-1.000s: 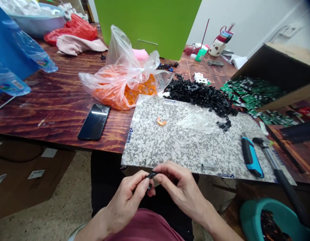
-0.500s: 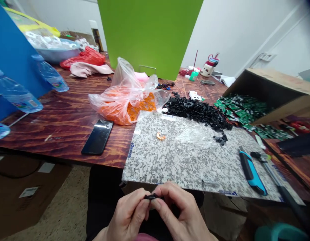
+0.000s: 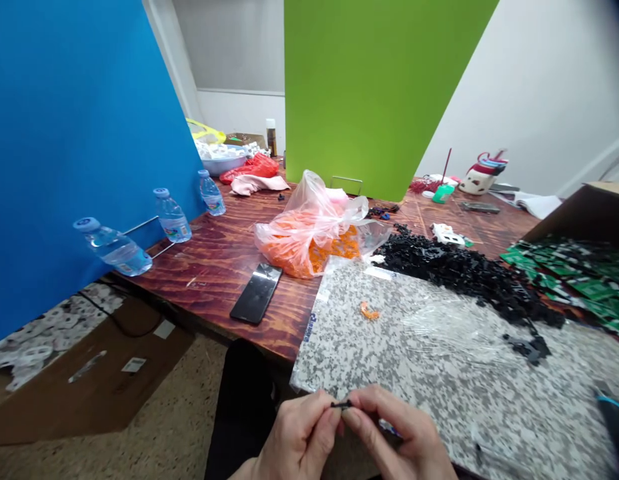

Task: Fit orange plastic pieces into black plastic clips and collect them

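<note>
Between the fingertips of both hands is a small black plastic part (image 3: pixel 341 405), mostly covered by the fingers. My left hand (image 3: pixel 302 433) pinches its left end, and my right hand (image 3: pixel 397 430) pinches the right end. Both are closed, close together at the front edge of the grey speckled board (image 3: pixel 339 347). Farther back on that board lie a curved orange piece (image 3: pixel 369 311) and a spread of thin clear strands (image 3: pixel 449 327). A heap of black plastic parts (image 3: pixel 439 263) covers the board's far edge.
A clear bag of orange pieces (image 3: pixel 314 240) and a black phone (image 3: pixel 256 293) lie left of the board. Water bottles (image 3: pixel 117 250) stand or lean by the blue panel (image 3: pixel 79 120). Green circuit boards (image 3: pixel 584 280) spill from a cardboard box (image 3: pixel 589 210) at right.
The view has swung left, so the scene sits farther right and more bottles show. Both hands still pinch the black part, now looking slightly thinner edge-on.
</note>
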{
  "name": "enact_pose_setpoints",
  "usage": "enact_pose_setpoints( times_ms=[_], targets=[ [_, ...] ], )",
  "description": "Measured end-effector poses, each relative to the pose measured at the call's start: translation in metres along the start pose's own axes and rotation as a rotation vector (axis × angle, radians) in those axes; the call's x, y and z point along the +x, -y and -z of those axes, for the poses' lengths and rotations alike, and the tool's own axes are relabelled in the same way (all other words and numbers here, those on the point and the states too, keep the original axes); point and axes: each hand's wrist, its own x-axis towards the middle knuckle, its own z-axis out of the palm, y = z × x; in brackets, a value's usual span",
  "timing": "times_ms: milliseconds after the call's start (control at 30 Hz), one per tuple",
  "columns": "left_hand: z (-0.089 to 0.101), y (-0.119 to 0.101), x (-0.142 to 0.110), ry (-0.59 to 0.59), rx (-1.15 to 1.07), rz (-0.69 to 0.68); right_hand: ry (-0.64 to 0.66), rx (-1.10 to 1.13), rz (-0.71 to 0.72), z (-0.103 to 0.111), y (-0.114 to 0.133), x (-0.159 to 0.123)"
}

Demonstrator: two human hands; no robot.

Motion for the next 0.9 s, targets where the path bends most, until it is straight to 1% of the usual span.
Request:
enact_pose_setpoints(
  times_ms=[33, 67, 133, 200, 233, 300, 400, 467, 533, 600, 667, 700, 767, 833, 900],
  targets=[
    [0.0, 0.001, 0.001, -0.001, -0.045, 0.11, 0.027, -0.036, -0.001, 0.006, -0.007, 0.007],
    [0.0, 0.002, 0.002, -0.014, -0.104, 0.221, 0.025, -0.091, -0.009, 0.013, -0.016, 0.016],
    [-0.001, 0.004, 0.003, -0.052, -0.263, 0.404, -0.061, -0.251, -0.04, 0.029, -0.038, 0.034],
    [-0.002, 0.005, 0.004, -0.09, -0.426, 0.529, -0.142, -0.429, -0.053, 0.042, -0.065, 0.051],
    [-0.002, 0.004, 0.004, -0.108, -0.491, 0.572, -0.147, -0.504, -0.047, 0.048, -0.078, 0.058],
    [-0.001, 0.003, 0.003, -0.126, -0.576, 0.627, -0.095, -0.597, -0.022, 0.054, -0.098, 0.068],
    [0.004, 0.0, 0.001, -0.116, -0.635, 0.632, 0.02, -0.604, 0.005, 0.052, -0.112, 0.075],
    [0.005, -0.001, 0.001, -0.102, -0.664, 0.61, 0.05, -0.593, 0.002, 0.048, -0.112, 0.077],
    [0.005, 0.0, 0.0, -0.09, -0.691, 0.595, 0.038, -0.618, 0.0, 0.044, -0.109, 0.079],
    [0.003, 0.002, 0.0, -0.088, -0.71, 0.576, -0.004, -0.639, 0.015, 0.041, -0.106, 0.08],
    [0.001, 0.004, 0.0, -0.091, -0.706, 0.55, -0.071, -0.595, 0.026, 0.041, -0.1, 0.078],
    [0.001, 0.005, 0.001, -0.091, -0.694, 0.544, -0.109, -0.543, 0.013, 0.042, -0.095, 0.075],
    [0.001, 0.005, 0.001, -0.085, -0.658, 0.546, -0.165, -0.388, -0.059, 0.044, -0.082, 0.065],
    [0.001, 0.004, 0.003, -0.084, -0.624, 0.556, -0.169, -0.185, -0.155, 0.046, -0.064, 0.05],
    [0.0, 0.002, 0.005, -0.08, -0.606, 0.561, -0.144, 0.003, -0.225, 0.045, -0.044, 0.034]
  ],
)
